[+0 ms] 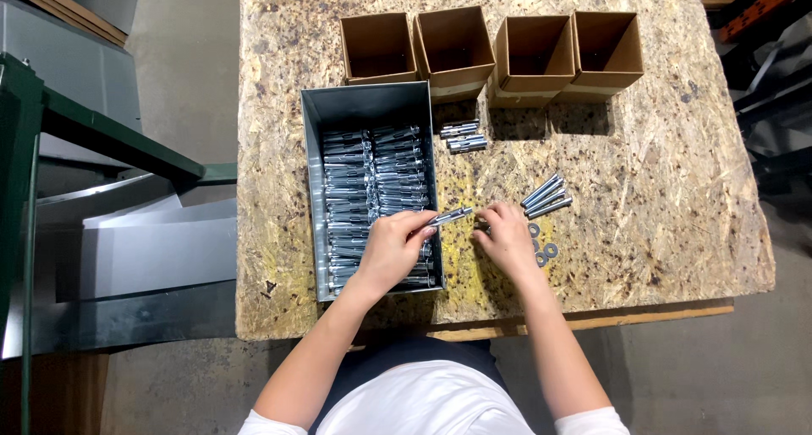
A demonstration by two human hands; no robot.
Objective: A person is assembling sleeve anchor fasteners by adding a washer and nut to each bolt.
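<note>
**Bolt in one hand, small parts under the other**

We see our left hand [391,249] pinching one metal anchor bolt [450,217] by its end, fingers closed on it, the shaft pointing across toward our right hand [507,236]. The bolt hangs just above the right wall of the grey metal bin [315,190], which sits under and beyond the left hand, packed with rows of the same bolts. Our right hand rests on the chipboard table [660,190], fingertips curled down over something small; we cannot tell what it grips. Just to its right lie a few loose washers [545,252], and beyond them a short row of bolts [546,196]. Farther ahead lies another small bunch [461,136], then four open cardboard boxes [491,50].

In our judgement the risks are small: the bolt is held only at its tip, so it could swing or slip back into the bin, and a nudged washer could roll off the near edge.
</note>
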